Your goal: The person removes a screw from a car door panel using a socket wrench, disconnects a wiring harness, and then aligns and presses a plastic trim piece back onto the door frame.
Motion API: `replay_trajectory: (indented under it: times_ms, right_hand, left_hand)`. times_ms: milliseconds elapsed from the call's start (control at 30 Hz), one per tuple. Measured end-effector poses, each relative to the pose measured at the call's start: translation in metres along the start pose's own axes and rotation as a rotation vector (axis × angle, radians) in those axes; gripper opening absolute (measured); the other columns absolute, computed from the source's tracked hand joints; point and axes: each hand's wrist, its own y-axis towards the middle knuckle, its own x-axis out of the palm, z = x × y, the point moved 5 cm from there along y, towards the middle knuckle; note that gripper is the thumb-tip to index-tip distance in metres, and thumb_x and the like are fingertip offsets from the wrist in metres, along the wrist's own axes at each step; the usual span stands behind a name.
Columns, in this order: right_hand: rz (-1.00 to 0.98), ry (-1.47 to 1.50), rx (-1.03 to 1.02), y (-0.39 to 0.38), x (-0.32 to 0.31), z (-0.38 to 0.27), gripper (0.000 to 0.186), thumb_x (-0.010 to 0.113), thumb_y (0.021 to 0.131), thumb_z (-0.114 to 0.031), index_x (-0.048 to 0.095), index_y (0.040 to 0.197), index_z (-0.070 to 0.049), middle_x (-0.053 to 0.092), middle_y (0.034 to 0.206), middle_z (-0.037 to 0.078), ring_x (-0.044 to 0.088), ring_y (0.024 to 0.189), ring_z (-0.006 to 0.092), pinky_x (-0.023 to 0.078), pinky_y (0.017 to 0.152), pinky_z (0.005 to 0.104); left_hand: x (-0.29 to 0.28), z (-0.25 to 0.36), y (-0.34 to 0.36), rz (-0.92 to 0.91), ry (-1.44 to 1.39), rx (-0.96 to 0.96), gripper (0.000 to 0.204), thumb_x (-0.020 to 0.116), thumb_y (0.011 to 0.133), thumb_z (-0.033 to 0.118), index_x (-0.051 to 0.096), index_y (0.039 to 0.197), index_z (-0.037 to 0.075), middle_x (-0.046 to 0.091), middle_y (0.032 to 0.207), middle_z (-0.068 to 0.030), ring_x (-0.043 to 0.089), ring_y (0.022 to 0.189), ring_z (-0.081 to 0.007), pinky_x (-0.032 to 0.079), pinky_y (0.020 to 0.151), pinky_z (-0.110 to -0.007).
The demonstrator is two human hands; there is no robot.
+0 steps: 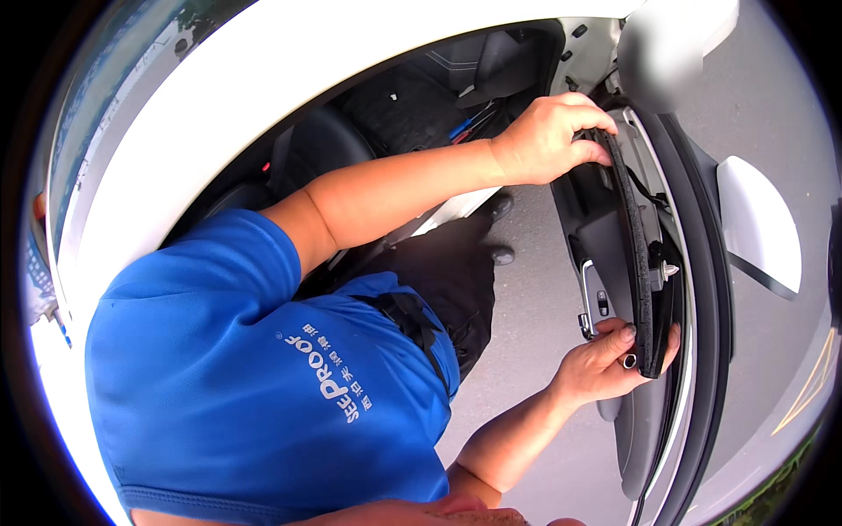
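Note:
A long dark trim panel (643, 263) with a rough, foam-like edge stands along the inner side of the car door. My left hand (553, 136) grips its far end, thumb on the near side and fingers over the top. At the nearer end my right hand (605, 366) pinches it between thumb and fingers. A small round metal piece (629, 360) shows beside the right thumb; whether it is worn or held I cannot tell. Behind the panel, a pale clip (670, 270) sticks out toward the door frame. The inner door handle (586, 302) lies just left of the panel.
The white side mirror (761, 223) juts out beyond the door's black window edge (715, 263). Tools with blue and red handles (460, 130) lie inside the car near the dark seat (320, 149). My shoes (502, 254) stand on grey pavement (526, 298) beside the sill.

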Motion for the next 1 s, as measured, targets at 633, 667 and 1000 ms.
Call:
replay_trajectory:
  times_ms: [633,667,1000]
  right_hand:
    - [-0.043,-0.097,-0.029,0.018,0.005,-0.013,0.047,0.051,0.101,-0.026,0.036,0.134,0.004,0.054,0.070,0.007,0.051,0.055,0.0122,0.039,0.049,0.0251]
    - [-0.046,-0.135,-0.046,0.016,0.002,-0.014,0.046,0.050,0.102,-0.027,0.036,0.134,0.004,0.053,0.068,0.007,0.050,0.054,0.0121,0.036,0.047,0.0252]
    - [-0.063,-0.171,0.047,0.010,0.000,-0.026,0.051,0.050,0.102,-0.031,0.035,0.133,0.007,0.055,0.086,0.014,0.053,0.056,0.0157,0.042,0.048,0.0265]
  left_hand:
    - [0.031,-0.090,0.008,-0.344,-0.077,-0.093,0.036,0.075,0.080,0.013,0.063,0.112,0.003,0.064,0.107,-0.0145,0.064,0.102,-0.0310,0.050,0.088,-0.039]
    - [0.030,-0.090,0.006,-0.354,-0.086,-0.089,0.035,0.074,0.081,0.014,0.063,0.112,0.003,0.064,0.107,-0.0143,0.064,0.101,-0.0307,0.051,0.087,-0.039]
    - [0.018,-0.075,-0.007,-0.369,-0.045,-0.056,0.035,0.065,0.091,0.024,0.063,0.122,0.009,0.062,0.103,-0.0138,0.061,0.098,-0.0322,0.049,0.085,-0.039]
